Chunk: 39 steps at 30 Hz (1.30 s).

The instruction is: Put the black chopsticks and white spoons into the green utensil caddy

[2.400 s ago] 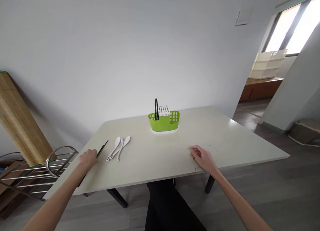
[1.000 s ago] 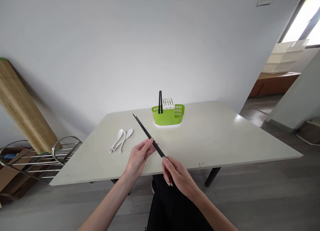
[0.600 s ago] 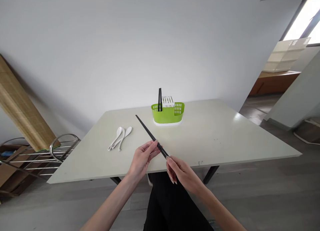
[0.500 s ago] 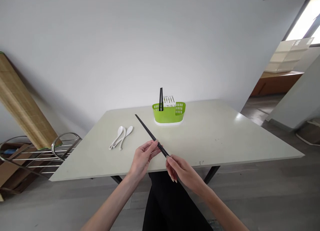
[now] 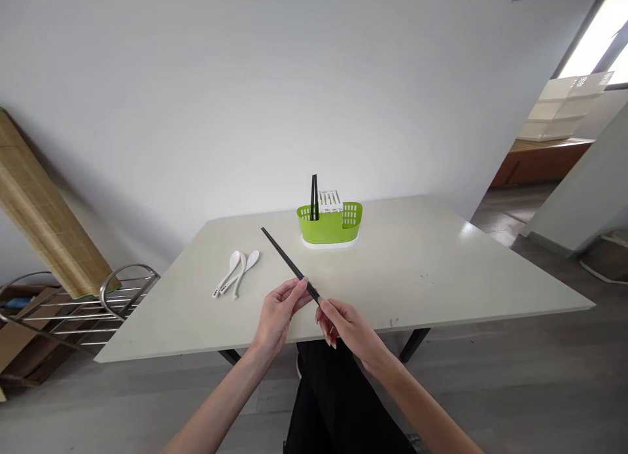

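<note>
Black chopsticks [image 5: 286, 258], lying close together, slant up and left over the front of the table. My left hand [image 5: 280, 311] pinches them partway along between thumb and fingers. At their lower end, my right hand [image 5: 345, 326] is closed on them, its fingers curled beneath. Further back stands a green cutlery holder [image 5: 321, 232] with a white base and a white slotted top piece [image 5: 330, 201]. More black chopsticks [image 5: 314, 197] stand upright in its left compartment. Left of my hands, three white spoons [image 5: 239, 271] lie overlapping on the table.
The pale table [image 5: 417, 271] backs onto a white wall. At the left, a metal rack [image 5: 69, 320] holds cardboard, with a rolled bamboo mat [image 5: 49, 212] leaning over it. Translucent boxes [image 5: 564, 107] stand far right on a wooden surface.
My right hand has slid up and left along the chopsticks, closer to my left hand. The left hand keeps its pinch. The view has shifted slightly.
</note>
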{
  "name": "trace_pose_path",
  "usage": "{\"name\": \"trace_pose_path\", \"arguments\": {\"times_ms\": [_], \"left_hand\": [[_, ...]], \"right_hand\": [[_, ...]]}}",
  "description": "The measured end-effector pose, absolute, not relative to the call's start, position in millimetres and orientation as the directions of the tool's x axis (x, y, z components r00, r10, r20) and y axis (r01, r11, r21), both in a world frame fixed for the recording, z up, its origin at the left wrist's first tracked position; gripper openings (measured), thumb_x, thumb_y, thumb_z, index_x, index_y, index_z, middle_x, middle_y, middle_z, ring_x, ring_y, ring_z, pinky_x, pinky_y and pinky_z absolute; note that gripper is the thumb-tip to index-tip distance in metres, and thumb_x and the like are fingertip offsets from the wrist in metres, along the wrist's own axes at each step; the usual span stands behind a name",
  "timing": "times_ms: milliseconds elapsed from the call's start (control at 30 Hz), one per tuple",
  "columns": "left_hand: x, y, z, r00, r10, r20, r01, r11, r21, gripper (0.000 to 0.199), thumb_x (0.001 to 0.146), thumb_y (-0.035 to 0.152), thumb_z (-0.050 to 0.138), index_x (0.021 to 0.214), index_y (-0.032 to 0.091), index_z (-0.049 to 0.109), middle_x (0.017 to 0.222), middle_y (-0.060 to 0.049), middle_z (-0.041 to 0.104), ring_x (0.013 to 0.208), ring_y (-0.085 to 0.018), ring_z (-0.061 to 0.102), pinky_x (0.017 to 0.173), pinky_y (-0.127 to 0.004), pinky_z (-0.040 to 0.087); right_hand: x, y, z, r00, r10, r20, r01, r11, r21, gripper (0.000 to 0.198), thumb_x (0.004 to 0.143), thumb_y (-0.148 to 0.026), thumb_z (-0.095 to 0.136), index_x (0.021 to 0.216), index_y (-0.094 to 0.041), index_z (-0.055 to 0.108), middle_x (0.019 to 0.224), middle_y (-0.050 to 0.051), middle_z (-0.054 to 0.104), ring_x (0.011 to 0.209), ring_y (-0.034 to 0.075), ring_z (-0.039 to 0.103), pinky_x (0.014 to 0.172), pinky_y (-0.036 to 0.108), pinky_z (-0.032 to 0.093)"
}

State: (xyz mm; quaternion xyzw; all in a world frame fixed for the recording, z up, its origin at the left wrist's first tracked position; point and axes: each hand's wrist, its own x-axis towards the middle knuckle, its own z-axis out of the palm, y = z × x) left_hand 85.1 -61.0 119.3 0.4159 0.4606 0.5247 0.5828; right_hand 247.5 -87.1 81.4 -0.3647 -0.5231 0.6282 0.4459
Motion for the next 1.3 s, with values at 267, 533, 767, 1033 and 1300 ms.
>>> {"name": "trace_pose_path", "arguments": {"times_ms": [267, 533, 767, 1033, 1300], "left_hand": [[92.5, -40.3, 116.8, 0.061, 0.991, -0.117, -0.095, 0.123, 0.988, 0.033, 0.073, 0.049, 0.091, 0.087, 0.020, 0.082, 0.097, -0.006, 0.079, 0.090, -0.020, 0.073, 0.095, -0.037, 0.061], [74.4, 4.6, 140.0, -0.051, 0.998, -0.024, 0.016, 0.025, 1.000, 0.039, 0.075, 0.058, 0.087, 0.090, 0.021, 0.084, 0.102, -0.007, 0.079, 0.099, -0.024, 0.072, 0.101, -0.039, 0.059], [75.1, 55.7, 187.8, -0.131, 0.964, 0.230, 0.230, -0.197, 0.953, 0.042, 0.077, 0.059, 0.084, 0.087, 0.018, 0.080, 0.095, -0.007, 0.079, 0.089, -0.022, 0.072, 0.084, -0.036, 0.063], [69.3, 201.8, 266.6, -0.086, 0.809, 0.582, 0.506, -0.468, 0.725, 0.040, 0.082, 0.052, 0.080, 0.094, 0.014, 0.079, 0.099, -0.011, 0.079, 0.092, -0.021, 0.073, 0.071, -0.030, 0.061], [82.2, 260.9, 187.8, -0.034, 0.920, 0.390, 0.598, -0.294, 0.746, 0.041, 0.078, 0.056, 0.081, 0.088, 0.016, 0.079, 0.096, -0.011, 0.081, 0.092, -0.026, 0.075, 0.073, -0.034, 0.062]], "right_hand": [[258.0, -79.5, 68.8, -0.305, 0.952, -0.004, -0.143, -0.050, -0.988, 0.063, 0.095, -0.083, 0.045, 0.073, -0.023, 0.051, 0.055, -0.006, 0.047, 0.047, 0.011, 0.047, 0.052, 0.026, 0.042], [283.4, -59.1, 59.2, -0.345, 0.938, 0.024, -0.007, 0.023, -1.000, 0.053, 0.105, -0.067, 0.044, 0.073, -0.024, 0.050, 0.059, -0.005, 0.044, 0.051, 0.012, 0.041, 0.055, 0.028, 0.036], [292.7, -21.9, 44.5, -0.382, 0.924, 0.032, -0.127, -0.018, -0.992, 0.049, 0.104, -0.067, 0.046, 0.104, -0.022, 0.067, 0.074, 0.000, 0.059, 0.063, 0.014, 0.053, 0.061, 0.029, 0.046], [322.2, -1.6, 15.3, -0.167, 0.986, 0.010, 0.007, 0.011, -1.000, 0.051, 0.103, -0.069, 0.045, 0.106, -0.021, 0.064, 0.079, 0.002, 0.060, 0.062, 0.016, 0.057, 0.057, 0.029, 0.046], [316.8, -10.9, 23.3, -0.220, 0.975, 0.032, 0.208, 0.078, -0.975, 0.044, 0.108, -0.059, 0.041, 0.104, -0.024, 0.067, 0.082, 0.002, 0.065, 0.068, 0.016, 0.056, 0.064, 0.027, 0.042]]}}
